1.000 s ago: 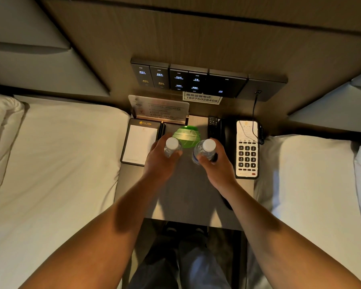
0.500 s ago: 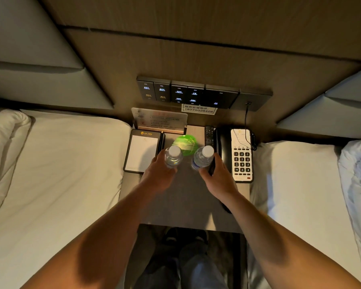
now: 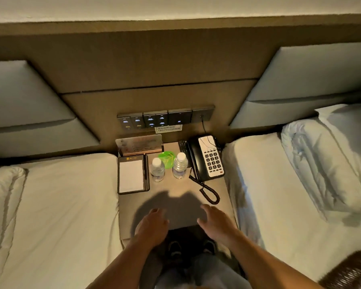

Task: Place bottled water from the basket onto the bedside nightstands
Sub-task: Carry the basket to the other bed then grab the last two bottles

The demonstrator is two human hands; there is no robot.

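Clear plastic water bottles (image 3: 157, 169) (image 3: 179, 165) stand upright, white caps up, apart on the nightstand (image 3: 175, 190) between notepad (image 3: 131, 175) and telephone (image 3: 209, 157), labels unreadable, while left hand (image 3: 152, 224) and right hand (image 3: 216, 223) hover open, empty, near its front edge.

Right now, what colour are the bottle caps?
White, on both bottles; clearest in the head view.

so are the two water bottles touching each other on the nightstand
Apart. The head view shows the left bottle and the right bottle standing upright with a clear strip of nightstand top between them.
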